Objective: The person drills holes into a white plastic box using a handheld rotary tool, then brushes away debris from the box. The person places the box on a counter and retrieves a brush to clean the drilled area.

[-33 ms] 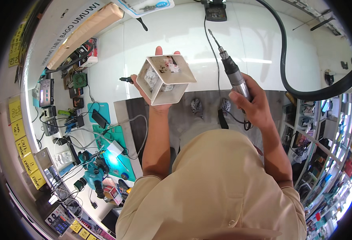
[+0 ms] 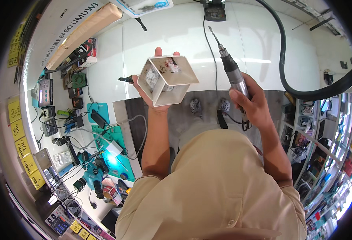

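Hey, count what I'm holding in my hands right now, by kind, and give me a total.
Square white tube, in left hand: 1
Rotary tool, in right hand: 1
Total: 2

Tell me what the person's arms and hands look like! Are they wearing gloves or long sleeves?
No gloves and no long sleeves. Both the left hand and the right hand are bare, with no rings or watch that I can see. The forearms are bare too. The person wears a tan short-sleeved shirt, and its sleeves end just above the elbows.
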### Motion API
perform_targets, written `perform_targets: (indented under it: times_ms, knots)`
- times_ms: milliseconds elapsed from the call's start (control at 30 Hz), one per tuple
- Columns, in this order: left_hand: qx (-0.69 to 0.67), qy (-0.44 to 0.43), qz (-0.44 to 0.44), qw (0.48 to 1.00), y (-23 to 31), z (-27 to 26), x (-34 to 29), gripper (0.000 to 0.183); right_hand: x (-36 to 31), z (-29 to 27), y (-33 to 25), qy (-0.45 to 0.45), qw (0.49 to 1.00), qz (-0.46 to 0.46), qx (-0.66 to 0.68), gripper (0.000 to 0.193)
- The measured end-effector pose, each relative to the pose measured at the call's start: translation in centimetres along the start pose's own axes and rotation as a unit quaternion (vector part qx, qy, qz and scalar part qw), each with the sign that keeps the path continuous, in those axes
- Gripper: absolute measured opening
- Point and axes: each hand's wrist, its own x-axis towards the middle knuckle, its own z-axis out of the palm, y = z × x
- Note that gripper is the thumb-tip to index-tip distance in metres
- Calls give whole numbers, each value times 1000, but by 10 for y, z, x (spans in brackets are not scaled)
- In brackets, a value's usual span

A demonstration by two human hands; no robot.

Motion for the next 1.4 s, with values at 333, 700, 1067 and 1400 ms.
perform_targets:
  times_ms: [333, 700, 1067, 1400]
  knots:
    - [364, -68, -37, 928, -14, 14, -1, 105, 33, 29, 7, -45, 999, 10, 20, 62]
    - [250, 161, 48, 954, -78, 19, -41, 83, 37, 52, 55, 49, 948, -226, -219, 67]
    - [378, 93, 258, 884, -58, -3, -14, 81, 34, 89, 22, -55, 994, -36, -91, 74]
    - [218, 181, 231, 931, -9, 36, -12, 52, -15, 36, -18, -246, 893, -216, -310, 94]
